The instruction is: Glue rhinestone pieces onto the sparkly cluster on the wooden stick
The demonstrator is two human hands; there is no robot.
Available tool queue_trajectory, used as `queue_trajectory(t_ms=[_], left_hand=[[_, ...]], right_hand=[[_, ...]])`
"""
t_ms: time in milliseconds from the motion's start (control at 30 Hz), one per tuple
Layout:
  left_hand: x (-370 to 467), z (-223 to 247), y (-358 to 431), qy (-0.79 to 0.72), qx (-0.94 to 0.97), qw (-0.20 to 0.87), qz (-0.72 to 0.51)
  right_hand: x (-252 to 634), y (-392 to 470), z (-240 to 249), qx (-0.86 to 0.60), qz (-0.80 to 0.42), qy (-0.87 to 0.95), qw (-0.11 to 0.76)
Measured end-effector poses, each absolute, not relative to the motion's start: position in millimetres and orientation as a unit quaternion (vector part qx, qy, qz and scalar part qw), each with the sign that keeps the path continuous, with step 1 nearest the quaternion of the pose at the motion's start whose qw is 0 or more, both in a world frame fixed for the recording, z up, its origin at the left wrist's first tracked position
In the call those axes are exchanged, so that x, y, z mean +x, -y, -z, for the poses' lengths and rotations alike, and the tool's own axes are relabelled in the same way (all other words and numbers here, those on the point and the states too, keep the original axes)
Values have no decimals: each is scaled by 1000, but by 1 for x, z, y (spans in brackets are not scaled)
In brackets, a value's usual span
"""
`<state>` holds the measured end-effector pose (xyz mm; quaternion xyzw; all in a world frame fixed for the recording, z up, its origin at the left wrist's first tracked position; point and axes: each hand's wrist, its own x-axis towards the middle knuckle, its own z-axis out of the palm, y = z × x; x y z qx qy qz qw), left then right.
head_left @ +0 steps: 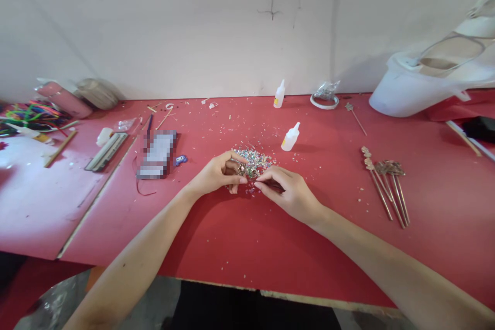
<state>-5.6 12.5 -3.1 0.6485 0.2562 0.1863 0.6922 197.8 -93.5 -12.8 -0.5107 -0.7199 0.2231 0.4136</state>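
Over a pile of small glittery rhinestones (257, 157), my left hand (216, 172) pinches a small metallic ornament (242, 169) between thumb and fingers. Its exact shape is partly covered by the fingers. My right hand (290, 192) is closed around a thin dark stick-like tool (275, 184), its tip close to the ornament. Whether the tip touches the ornament I cannot tell. Just behind the pile stands a small white glue bottle (290, 138) with a pointed nozzle.
A second glue bottle (279, 95) stands near the wall. Several metal hairpins (390, 185) lie at right, with a white bucket (402, 87) behind. At left are a pixelated phone-like thing (158, 154), a ruler-like strip (106, 152) and a pink bottle (64, 98). Scattered bits dot the red table (232, 237).
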Motion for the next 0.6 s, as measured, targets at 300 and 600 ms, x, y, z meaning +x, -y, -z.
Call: queue_trajectory(t_ms=[300,600], left_hand=[[-2,-2,-9,-270,659,672,-204],[-2,-1,-6,-291,665,651,-224]], right_hand=[[196,95,10,-506,-216,721,421],[193,97,5,-536,-254,683,426]])
